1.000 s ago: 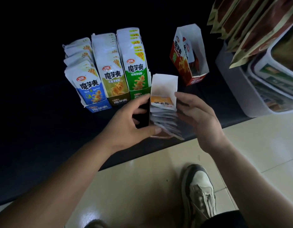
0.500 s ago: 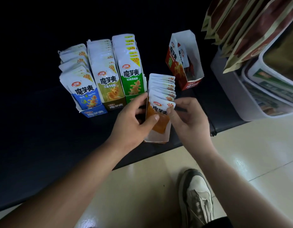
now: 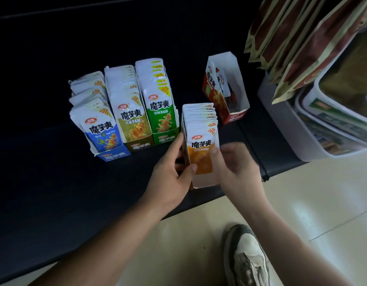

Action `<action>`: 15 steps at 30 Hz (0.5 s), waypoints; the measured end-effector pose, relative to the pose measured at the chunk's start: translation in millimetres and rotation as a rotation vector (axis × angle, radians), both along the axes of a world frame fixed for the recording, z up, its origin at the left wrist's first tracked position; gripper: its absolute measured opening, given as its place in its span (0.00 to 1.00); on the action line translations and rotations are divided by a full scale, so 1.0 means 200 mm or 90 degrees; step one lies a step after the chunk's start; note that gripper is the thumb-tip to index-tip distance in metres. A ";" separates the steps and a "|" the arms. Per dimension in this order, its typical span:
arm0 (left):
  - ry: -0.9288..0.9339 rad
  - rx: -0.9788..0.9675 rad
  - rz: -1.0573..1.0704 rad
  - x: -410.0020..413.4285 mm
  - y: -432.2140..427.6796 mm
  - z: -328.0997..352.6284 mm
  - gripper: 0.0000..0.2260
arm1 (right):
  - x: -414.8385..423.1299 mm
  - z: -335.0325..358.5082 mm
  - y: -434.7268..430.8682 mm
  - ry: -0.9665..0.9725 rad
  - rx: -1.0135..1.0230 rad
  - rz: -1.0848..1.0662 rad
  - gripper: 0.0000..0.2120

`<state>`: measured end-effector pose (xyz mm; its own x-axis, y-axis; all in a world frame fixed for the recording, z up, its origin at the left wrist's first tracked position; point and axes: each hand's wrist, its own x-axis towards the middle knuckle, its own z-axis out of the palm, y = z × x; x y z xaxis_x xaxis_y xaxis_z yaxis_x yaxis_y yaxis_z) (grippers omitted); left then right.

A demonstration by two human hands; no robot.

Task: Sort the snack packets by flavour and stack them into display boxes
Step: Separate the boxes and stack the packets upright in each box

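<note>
Packets that were fanned out loose a second ago now stand squared in the orange display box (image 3: pixel 203 181), which has come upright. We log it at centre frame on the dark surface (image 3: pixel 54 182), near that surface's front edge and just right of the green box (image 3: pixel 167 138).

Hands: left hand (image 3: pixel 170 176) grips the box's left wall, thumb on the lower front. Right hand (image 3: pixel 238 170) holds the right side, thumb pressed on the front orange packet (image 3: pixel 201 159). Its fingers are blurred, but we read them as curled round the wall.

Row at left of centre, all full: blue box (image 3: pixel 114 156), olive box (image 3: pixel 140 146), green box. Red box (image 3: pixel 235 117) stands apart at upper right of centre, nearly empty. A white bin (image 3: pixel 281 124) and large brown bags (image 3: pixel 302 38) fill the right edge.

Handling, as we judge it:
- Load is light, with thin card walls that will flex if squeezed hard.
- Packets look glossy and soft, so likely slippery against each other.
- The front lip is low, so a forward tilt could spill the row.
- Best hold: both side walls low down, one thumb keeping the front packet back.

Next step, as we read it: slide the box in beside the green one.
</note>
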<state>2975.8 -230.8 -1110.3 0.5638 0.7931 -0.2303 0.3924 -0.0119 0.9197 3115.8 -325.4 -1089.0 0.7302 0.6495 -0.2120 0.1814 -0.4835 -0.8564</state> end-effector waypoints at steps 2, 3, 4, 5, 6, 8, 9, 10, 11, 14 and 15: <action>0.011 -0.024 0.016 0.04 0.02 -0.01 0.37 | 0.02 0.01 -0.03 0.084 -0.082 0.039 0.15; 0.018 -0.026 0.020 0.07 0.03 -0.01 0.36 | 0.03 0.03 -0.03 0.122 -0.111 0.050 0.18; 0.025 -0.021 0.025 0.10 0.05 0.00 0.35 | 0.04 0.04 -0.02 0.145 -0.121 0.052 0.20; 0.027 -0.011 0.031 0.13 0.07 0.01 0.34 | 0.05 0.04 -0.01 0.164 -0.105 0.038 0.21; 0.032 0.001 0.040 0.16 0.10 0.01 0.33 | 0.06 0.05 0.02 0.186 -0.068 0.013 0.19; 0.049 0.021 0.062 0.21 0.16 0.02 0.30 | 0.07 0.04 0.07 0.201 0.007 -0.013 0.15; 0.047 0.025 0.075 0.22 0.18 0.02 0.29 | 0.08 0.04 0.09 0.204 0.025 -0.007 0.15; 0.044 0.024 0.088 0.23 0.21 0.03 0.27 | 0.08 0.04 0.11 0.216 0.039 0.000 0.16; 0.046 0.023 0.100 0.23 0.23 0.03 0.27 | 0.08 0.04 0.13 0.232 0.049 0.015 0.15; 0.048 0.019 0.096 0.22 0.29 0.03 0.25 | 0.10 0.06 0.21 0.275 0.054 0.083 0.09; 0.044 0.018 0.081 0.22 0.30 0.04 0.24 | 0.11 0.06 0.25 0.276 0.058 0.093 0.11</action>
